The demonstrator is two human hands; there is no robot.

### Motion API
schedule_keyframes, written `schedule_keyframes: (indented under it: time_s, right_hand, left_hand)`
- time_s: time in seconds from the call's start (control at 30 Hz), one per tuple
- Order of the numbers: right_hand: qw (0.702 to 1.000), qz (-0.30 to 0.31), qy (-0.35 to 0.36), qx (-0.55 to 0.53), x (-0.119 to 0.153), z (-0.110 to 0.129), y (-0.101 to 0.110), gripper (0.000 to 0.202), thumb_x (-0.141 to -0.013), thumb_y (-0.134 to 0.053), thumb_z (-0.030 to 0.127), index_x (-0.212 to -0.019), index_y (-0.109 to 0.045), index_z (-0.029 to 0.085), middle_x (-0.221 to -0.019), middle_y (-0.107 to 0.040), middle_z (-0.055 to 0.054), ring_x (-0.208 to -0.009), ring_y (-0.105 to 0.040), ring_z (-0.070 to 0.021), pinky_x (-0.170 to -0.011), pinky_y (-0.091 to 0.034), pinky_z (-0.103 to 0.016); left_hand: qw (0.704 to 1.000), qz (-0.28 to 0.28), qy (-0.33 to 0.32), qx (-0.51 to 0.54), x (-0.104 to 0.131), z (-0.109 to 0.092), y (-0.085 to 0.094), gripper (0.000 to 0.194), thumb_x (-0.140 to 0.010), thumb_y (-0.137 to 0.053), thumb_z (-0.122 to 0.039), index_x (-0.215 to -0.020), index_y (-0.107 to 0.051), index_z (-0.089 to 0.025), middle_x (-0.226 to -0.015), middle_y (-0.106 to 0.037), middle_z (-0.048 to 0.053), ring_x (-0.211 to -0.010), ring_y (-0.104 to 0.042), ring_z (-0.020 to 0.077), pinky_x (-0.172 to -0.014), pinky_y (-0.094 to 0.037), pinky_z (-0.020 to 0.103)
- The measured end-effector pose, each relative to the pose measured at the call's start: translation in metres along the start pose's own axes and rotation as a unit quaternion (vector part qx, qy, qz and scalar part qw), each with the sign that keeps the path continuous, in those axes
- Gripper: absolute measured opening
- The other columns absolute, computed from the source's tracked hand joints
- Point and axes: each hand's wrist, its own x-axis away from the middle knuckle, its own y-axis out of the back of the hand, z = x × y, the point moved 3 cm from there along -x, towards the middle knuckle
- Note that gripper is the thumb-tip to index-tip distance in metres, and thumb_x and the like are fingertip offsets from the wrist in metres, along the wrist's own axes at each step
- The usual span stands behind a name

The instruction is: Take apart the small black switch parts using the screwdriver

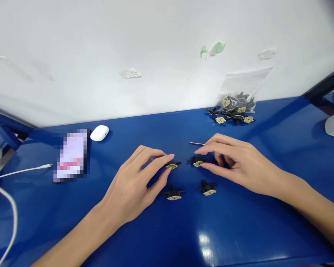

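Observation:
My left hand (139, 181) is closed in a pinch, thumb and fingertips around a small black part with a cream-gold round face (172, 165). Just to the right, my right hand (236, 159) has its thumb and index finger on a second such black part (197, 161), also on the blue tabletop. Nearer to me lie two more of the same kind, a left one (174, 193) and a right one (208, 188), touched by neither hand. A thin metal rod (196, 143) sticks out from behind my right fingers; its other end is hidden.
Against the white wall leans a clear plastic bag (239, 92) of similar parts, with several loose ones (233, 116) before it. On the left are a phone (72, 155) with a blurred screen, a white cable (22, 172) and a white earbud case (99, 133). Blue table (144, 241).

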Motion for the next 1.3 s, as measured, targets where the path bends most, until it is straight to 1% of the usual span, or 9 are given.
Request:
schedule_keyframes:
  time_s: [0.1, 0.3, 0.47, 0.7, 0.9, 1.0, 1.13, 1.23, 1.3]
  right_hand:
    - [1.000, -0.008, 0.000, -0.019, 0.001, 0.004, 0.007, 0.023, -0.113, -0.075, 0.037, -0.134, -0.081, 0.030, -0.115, -0.069, -0.005, -0.067, -0.060, -0.0108, -0.054, -0.050, -0.026]
    - [0.998, 0.043, 0.014, -0.044, 0.001, 0.012, 0.010, 0.023, -0.112, -0.075, 0.037, -0.132, -0.084, 0.031, -0.093, -0.069, 0.000, -0.067, -0.060, -0.0112, -0.056, -0.050, -0.024]
    - [0.995, 0.086, 0.001, -0.050, 0.002, 0.010, 0.008, 0.024, -0.111, -0.077, 0.040, -0.130, -0.085, 0.031, -0.100, -0.075, -0.003, -0.074, -0.066, -0.0147, -0.053, -0.050, -0.024]
    - [0.979, 0.196, -0.021, -0.053, 0.006, 0.008, 0.004, 0.027, -0.101, -0.089, 0.053, -0.122, -0.088, 0.036, -0.110, -0.077, -0.001, -0.075, -0.069, -0.0145, -0.063, -0.057, -0.028]
    - [0.970, 0.229, -0.038, -0.068, 0.008, 0.005, 0.000, 0.015, -0.108, -0.082, 0.045, -0.116, -0.086, 0.033, -0.109, -0.079, 0.000, -0.079, -0.073, -0.0147, -0.065, -0.056, -0.027]
    - [0.976, 0.195, -0.015, -0.098, 0.007, 0.014, -0.005, 0.016, -0.109, -0.080, 0.044, -0.118, -0.086, 0.032, -0.107, -0.079, -0.001, -0.080, -0.072, -0.0146, -0.066, -0.055, -0.027]
    - [0.982, 0.053, 0.004, -0.182, 0.007, 0.034, -0.010, 0.016, -0.104, -0.088, 0.039, -0.115, -0.084, 0.028, -0.095, -0.076, 0.000, -0.068, -0.063, -0.0115, -0.060, -0.051, -0.025]
    - [0.961, 0.038, -0.036, -0.271, 0.010, 0.044, -0.019, 0.023, -0.094, -0.098, 0.033, -0.104, -0.079, 0.027, -0.076, -0.068, 0.007, -0.061, -0.058, -0.0095, -0.055, -0.046, -0.022]
    - [0.944, 0.045, -0.058, -0.321, 0.011, 0.046, -0.023, 0.030, -0.091, -0.100, 0.030, -0.107, -0.075, 0.027, -0.077, -0.069, 0.008, -0.060, -0.057, -0.0087, -0.054, -0.045, -0.022]
  left_hand:
    - [1.000, -0.002, -0.003, 0.001, 0.001, -0.001, 0.001, 0.034, -0.108, -0.076, -0.007, -0.142, -0.077, -0.013, -0.126, -0.078, 0.014, -0.110, -0.071, 0.0234, -0.098, -0.062, 0.040]
    - [1.000, 0.002, -0.008, 0.004, 0.000, -0.001, 0.000, 0.034, -0.108, -0.076, -0.006, -0.142, -0.076, -0.013, -0.126, -0.078, 0.015, -0.110, -0.071, 0.0241, -0.097, -0.063, 0.041]
    - [1.000, -0.002, -0.007, -0.002, -0.001, -0.002, 0.000, 0.035, -0.107, -0.077, -0.005, -0.140, -0.076, -0.014, -0.125, -0.078, 0.014, -0.110, -0.072, 0.0239, -0.096, -0.064, 0.040]
    - [1.000, -0.012, -0.010, 0.006, -0.001, -0.005, 0.002, 0.037, -0.105, -0.078, -0.002, -0.140, -0.077, -0.014, -0.124, -0.079, 0.014, -0.109, -0.072, 0.0235, -0.095, -0.064, 0.040]
    - [0.999, -0.017, -0.039, 0.026, -0.001, -0.013, 0.005, 0.038, -0.104, -0.076, 0.002, -0.139, -0.075, -0.012, -0.122, -0.080, 0.015, -0.107, -0.074, 0.0236, -0.092, -0.065, 0.042]
    - [0.996, -0.020, -0.061, 0.055, 0.002, -0.023, 0.004, 0.035, -0.105, -0.079, -0.007, -0.139, -0.076, -0.013, -0.119, -0.081, 0.014, -0.105, -0.076, 0.0247, -0.089, -0.066, 0.044]
    - [0.991, 0.005, -0.109, 0.071, 0.007, -0.044, -0.002, 0.034, -0.113, -0.078, -0.035, -0.140, -0.078, -0.016, -0.111, -0.084, 0.012, -0.096, -0.079, 0.0235, -0.084, -0.068, 0.042]
    - [0.992, -0.015, -0.075, 0.100, 0.009, -0.051, -0.002, 0.029, -0.112, -0.078, -0.019, -0.140, -0.077, -0.017, -0.105, -0.084, 0.007, -0.092, -0.079, 0.0192, -0.082, -0.068, 0.036]
    - [0.989, -0.021, -0.056, 0.133, 0.009, -0.051, -0.001, 0.028, -0.112, -0.077, -0.014, -0.139, -0.077, -0.017, -0.105, -0.085, 0.006, -0.091, -0.079, 0.0182, -0.081, -0.067, 0.034]
